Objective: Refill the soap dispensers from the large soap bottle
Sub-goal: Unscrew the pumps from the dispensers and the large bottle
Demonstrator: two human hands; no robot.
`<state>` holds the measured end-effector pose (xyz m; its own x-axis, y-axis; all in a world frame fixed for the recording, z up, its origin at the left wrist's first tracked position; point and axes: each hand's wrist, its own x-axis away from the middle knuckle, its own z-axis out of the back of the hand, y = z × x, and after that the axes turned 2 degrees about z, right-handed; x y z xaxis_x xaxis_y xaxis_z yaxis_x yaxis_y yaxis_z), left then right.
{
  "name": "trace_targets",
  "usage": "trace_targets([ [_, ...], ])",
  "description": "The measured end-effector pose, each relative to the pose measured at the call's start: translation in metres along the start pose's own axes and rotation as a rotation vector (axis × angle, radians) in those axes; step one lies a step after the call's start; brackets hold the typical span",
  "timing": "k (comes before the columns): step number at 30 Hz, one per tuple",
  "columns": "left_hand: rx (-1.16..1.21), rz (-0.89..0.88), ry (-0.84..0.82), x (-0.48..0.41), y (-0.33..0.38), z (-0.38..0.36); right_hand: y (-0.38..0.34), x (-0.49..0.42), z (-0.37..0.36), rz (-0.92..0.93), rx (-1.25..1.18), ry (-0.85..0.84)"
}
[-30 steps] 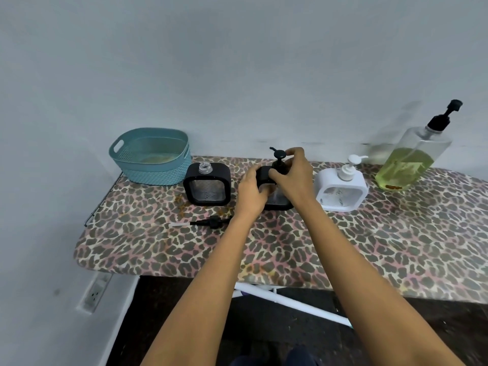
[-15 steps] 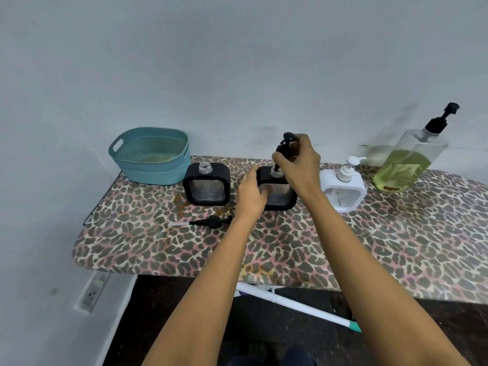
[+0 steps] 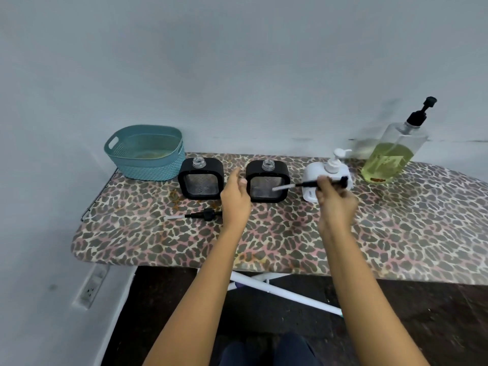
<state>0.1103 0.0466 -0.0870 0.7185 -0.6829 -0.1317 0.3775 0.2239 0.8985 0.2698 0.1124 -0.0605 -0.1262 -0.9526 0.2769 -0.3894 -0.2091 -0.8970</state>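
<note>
Right hand (image 3: 334, 204) grips black pump (image 3: 306, 184); left hand (image 3: 235, 200) slack beside uncapped dispenser (image 3: 266, 170); soap bottle (image 3: 390, 154) label beyond right hand unreadable.

Quick tally for you, op. Black square dispensers: 2, i.e. the left black dispenser (image 3: 201, 178) and the right black dispenser (image 3: 267, 171). White dispenser (image 3: 311, 175): just 1, so 3 dispensers total. Large soap bottle (image 3: 388, 159): 1. Black pumps off their bottles: 2, the loose pump (image 3: 203, 214) lying on the cover and the held pump (image 3: 303, 184) you've got in your fingers. Pumps sitting on bottles: also 2 (white one + big bottle), so 4 pumps altogether. Open necks w/o a pump: 2. Teal basket (image 3: 148, 159): 1. Ironing board (image 3: 290, 247) w/ leopard cover: 1. Wall outlet (image 3: 91, 289): 1. Your hands in shot: 2, left hand (image 3: 235, 202) + right hand (image 3: 334, 202).
</note>
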Motion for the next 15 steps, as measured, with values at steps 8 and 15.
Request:
trace_targets([
  [8, 0.006, -0.013, 0.038, 0.029, -0.004, -0.004, 0.064, 0.005, 0.017, -0.227, 0.272, 0.071],
  [15, -0.016, -0.022, 0.028, 0.035, -0.002, -0.017, 0.074, 0.008, 0.016, -0.072, 0.599, 0.114],
])
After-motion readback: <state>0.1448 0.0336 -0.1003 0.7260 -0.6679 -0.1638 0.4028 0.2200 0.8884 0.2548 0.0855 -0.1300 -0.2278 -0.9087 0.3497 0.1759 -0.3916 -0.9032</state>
